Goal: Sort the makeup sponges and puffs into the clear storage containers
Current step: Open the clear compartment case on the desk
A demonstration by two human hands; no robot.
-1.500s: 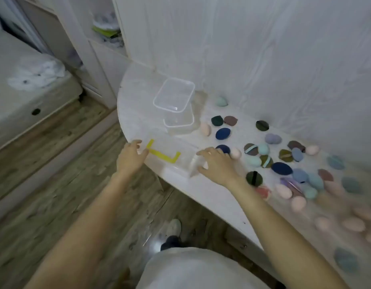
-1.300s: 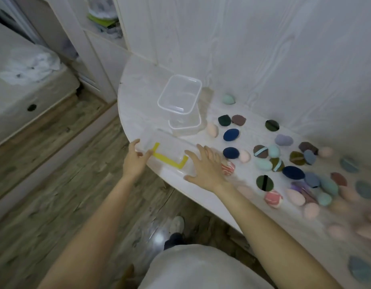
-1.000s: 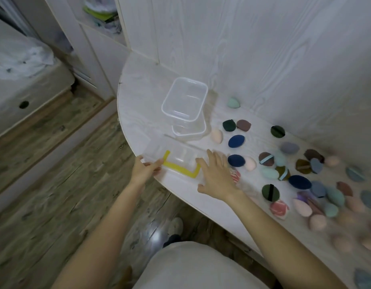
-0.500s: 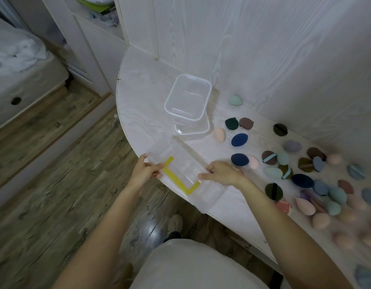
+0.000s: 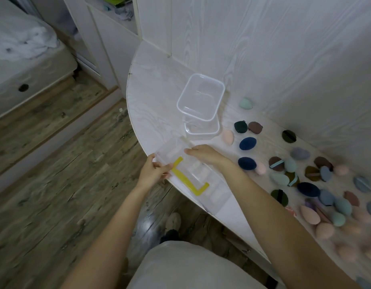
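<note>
— What are we looking at around us?

— We are standing at a pale wood-grain table [image 5: 151,105] with a rounded left end, set against a white panelled wall [image 5: 284,49]. Beyond its left edge we are seeing a plank floor [image 5: 55,184], a bed [image 5: 24,65] with a crumpled white cloth, and a cabinet [image 5: 109,34].

— And what are we handling?

— We are holding a clear lidded container [image 5: 193,176] with a yellow clip [image 5: 188,180], lying at the table's near rounded edge and overhanging it a little. Our left hand [image 5: 153,172] is pinching its left end with curled fingers. Our right hand [image 5: 203,155] is lying over its far side; its fingers are looking curled over the rim, though we cannot tell how firmly they are gripping.

— Where are the other containers?

— Two open clear tubs [image 5: 201,105] are sitting stacked further back, towards the wall, well apart from our hands.

— And the sponges and puffs?

— They are lying scattered loose along the table's right stretch: a mint sponge [image 5: 246,103] by the wall, a peach sponge [image 5: 228,137] just beside the tubs, navy puffs [image 5: 247,143], dark green, brown, grey-blue and pink ones further right. The tubs are looking empty.
</note>
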